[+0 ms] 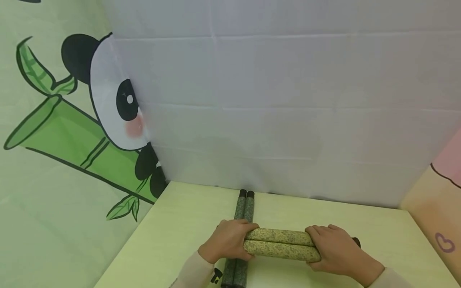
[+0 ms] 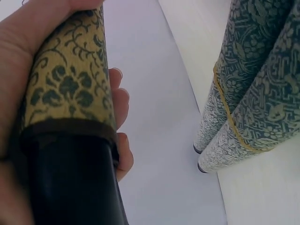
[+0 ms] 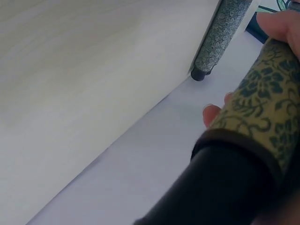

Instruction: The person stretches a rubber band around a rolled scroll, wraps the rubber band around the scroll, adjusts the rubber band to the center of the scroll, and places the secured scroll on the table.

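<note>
Both hands hold a yellow brocade scroll (image 1: 281, 250) with dark floral figures, rolled into two parallel rolls. It is raised and lies crosswise over a grey-green brocade scroll (image 1: 249, 210). My left hand (image 1: 230, 239) grips its left end, and my right hand (image 1: 333, 250) grips the right end. In the left wrist view, a black end knob (image 2: 75, 183) sticks out below the fingers; another black knob (image 3: 211, 187) shows in the right wrist view. The grey-green scroll, also two rolls, rests on the table, partly hidden by my left hand. A yellow cord (image 2: 228, 112) goes round it.
The pale table (image 1: 173, 208) meets a white cloth wall (image 1: 273, 120) at the back. A panda-and-bamboo cloth (image 1: 72, 128) hangs at the left, a pink and cream one (image 1: 432, 200) at the right. A small black item (image 1: 216, 276) shows beside my left wrist.
</note>
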Demonstrator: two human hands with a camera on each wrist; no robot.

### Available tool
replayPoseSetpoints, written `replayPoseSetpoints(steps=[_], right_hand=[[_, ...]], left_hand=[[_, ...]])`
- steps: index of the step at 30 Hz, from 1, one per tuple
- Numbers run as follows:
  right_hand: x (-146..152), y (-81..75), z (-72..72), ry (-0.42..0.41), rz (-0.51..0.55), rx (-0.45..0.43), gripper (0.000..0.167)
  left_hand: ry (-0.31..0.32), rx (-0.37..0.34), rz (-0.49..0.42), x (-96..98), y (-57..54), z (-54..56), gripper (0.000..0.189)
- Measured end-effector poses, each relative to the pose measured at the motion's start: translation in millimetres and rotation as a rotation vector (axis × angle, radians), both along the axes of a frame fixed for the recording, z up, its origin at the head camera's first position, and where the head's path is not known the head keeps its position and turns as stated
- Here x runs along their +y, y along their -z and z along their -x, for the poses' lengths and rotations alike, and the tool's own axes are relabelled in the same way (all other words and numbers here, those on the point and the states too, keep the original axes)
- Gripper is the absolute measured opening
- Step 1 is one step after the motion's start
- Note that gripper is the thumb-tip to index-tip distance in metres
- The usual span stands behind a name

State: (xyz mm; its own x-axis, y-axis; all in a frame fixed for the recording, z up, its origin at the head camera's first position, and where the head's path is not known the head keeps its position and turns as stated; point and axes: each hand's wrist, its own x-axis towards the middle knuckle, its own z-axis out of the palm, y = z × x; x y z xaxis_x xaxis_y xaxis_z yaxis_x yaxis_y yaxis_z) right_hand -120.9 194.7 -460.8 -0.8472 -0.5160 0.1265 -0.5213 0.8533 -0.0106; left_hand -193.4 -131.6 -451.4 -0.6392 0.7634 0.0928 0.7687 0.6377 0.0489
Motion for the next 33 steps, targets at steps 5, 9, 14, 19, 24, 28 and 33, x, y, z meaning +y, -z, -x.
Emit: replayPoseSetpoints(steps=[5, 9, 14, 19, 24, 28, 33], right_hand=[[-14.5, 0.9, 2.9, -0.044, 0.017, 0.016, 0.069], [-19.5, -0.4, 0.5, -0.042, 0.012, -0.015, 0.079], [-9.2, -1.4, -3.7, 0.012, 0.005, -0.024, 0.102], [-3.9, -0.5, -3.5, 0.032, -0.007, -0.010, 0.086], [-12.6, 0.0, -0.4, -0.025, 0.029, 0.020, 0.064], [-21.3, -1.3, 0.5, -0.028, 0.035, 0.006, 0.065], [-34.4, -3.6, -0.6, -0.045, 0.036, -0.028, 0.073]], left_hand=[[-0.009, -0.002, 0.012, 3.7, 4.6, -0.8, 0.080], [-0.002, -0.014, 0.012, 2.9, 4.2, -2.3, 0.079], [-0.004, 0.000, 0.012, -3.5, -0.6, -2.6, 0.081], [-0.030, 0.000, 0.028, -7.1, -1.3, -2.9, 0.082], [-0.011, 0.012, 0.033, -2.4, -0.3, -4.8, 0.080], [-0.026, 0.026, 0.040, -2.3, -3.4, -6.8, 0.080], [0.008, 0.054, 0.029, 0.1, -5.3, -8.5, 0.080]])
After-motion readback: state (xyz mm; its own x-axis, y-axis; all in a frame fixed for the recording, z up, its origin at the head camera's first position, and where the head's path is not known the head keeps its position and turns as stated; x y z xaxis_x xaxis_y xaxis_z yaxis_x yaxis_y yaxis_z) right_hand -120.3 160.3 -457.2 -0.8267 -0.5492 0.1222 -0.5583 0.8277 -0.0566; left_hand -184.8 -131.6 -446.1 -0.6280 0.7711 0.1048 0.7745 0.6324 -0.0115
